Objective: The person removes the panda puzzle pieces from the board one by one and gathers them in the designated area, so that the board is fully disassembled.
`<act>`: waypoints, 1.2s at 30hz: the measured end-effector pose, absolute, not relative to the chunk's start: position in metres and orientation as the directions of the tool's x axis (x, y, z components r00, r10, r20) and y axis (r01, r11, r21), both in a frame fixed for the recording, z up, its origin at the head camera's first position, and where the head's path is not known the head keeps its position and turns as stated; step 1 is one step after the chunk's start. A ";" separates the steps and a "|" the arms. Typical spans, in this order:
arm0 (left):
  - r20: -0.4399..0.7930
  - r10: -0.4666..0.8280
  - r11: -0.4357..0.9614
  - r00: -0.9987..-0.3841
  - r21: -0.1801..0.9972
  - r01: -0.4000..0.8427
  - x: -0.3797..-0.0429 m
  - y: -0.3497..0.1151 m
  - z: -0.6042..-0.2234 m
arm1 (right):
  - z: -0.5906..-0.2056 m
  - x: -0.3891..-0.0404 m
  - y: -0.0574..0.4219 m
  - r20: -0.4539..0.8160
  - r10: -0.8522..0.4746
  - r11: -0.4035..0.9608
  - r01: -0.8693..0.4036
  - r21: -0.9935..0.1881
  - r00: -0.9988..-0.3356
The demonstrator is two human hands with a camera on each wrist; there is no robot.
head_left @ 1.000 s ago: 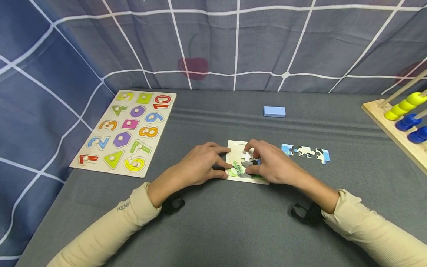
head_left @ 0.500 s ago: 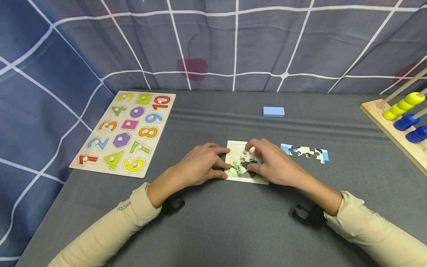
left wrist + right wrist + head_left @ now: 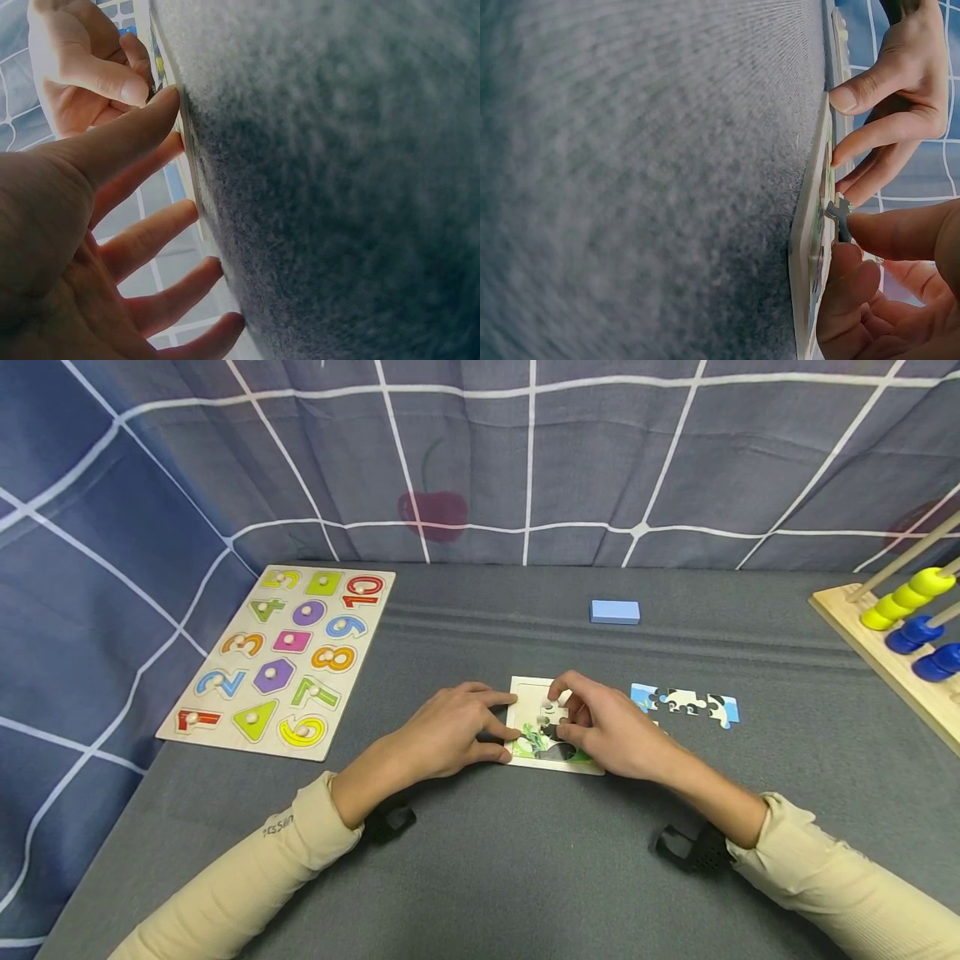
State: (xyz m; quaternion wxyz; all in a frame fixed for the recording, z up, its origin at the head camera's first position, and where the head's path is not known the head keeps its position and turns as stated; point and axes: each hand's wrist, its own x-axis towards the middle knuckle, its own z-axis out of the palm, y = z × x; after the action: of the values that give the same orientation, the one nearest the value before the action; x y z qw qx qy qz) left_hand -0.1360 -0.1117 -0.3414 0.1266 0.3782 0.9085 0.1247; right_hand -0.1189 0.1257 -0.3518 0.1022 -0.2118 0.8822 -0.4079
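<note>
The left hand rests its extended fingers along the left edge of a small wooden jigsaw board. In the left wrist view, the thumb tip touches the board's edge and the fingers are spread. Over the board's middle, the right hand pinches a small jigsaw piece between thumb and fingers, tilted up off the board in the right wrist view. Green leafy pieces lie in the board's lower left part. The right hand hides much of the board's right side.
Several loose panda jigsaw pieces lie in a row right of the board. A blue block sits behind it. At left lies a number-and-shape peg puzzle; at right stands a wooden bead stand. A checked curtain hangs behind.
The right fingers have shifted slightly on the board, and the held piece has changed its tilt. The left hand stays at the board's left edge.
</note>
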 end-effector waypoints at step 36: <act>-0.118 0.728 0.670 -0.675 0.328 0.666 -0.136 -0.112 -0.342 | -0.350 -0.102 0.156 0.011 -0.417 0.444 -0.214 -0.870 -0.909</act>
State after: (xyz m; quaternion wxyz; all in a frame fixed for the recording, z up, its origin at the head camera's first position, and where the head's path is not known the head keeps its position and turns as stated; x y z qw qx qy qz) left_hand -0.1358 -0.1118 -0.3417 0.1202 0.3847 0.9059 0.1301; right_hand -0.1018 0.1564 -0.3504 0.1029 -0.1870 0.8435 -0.4929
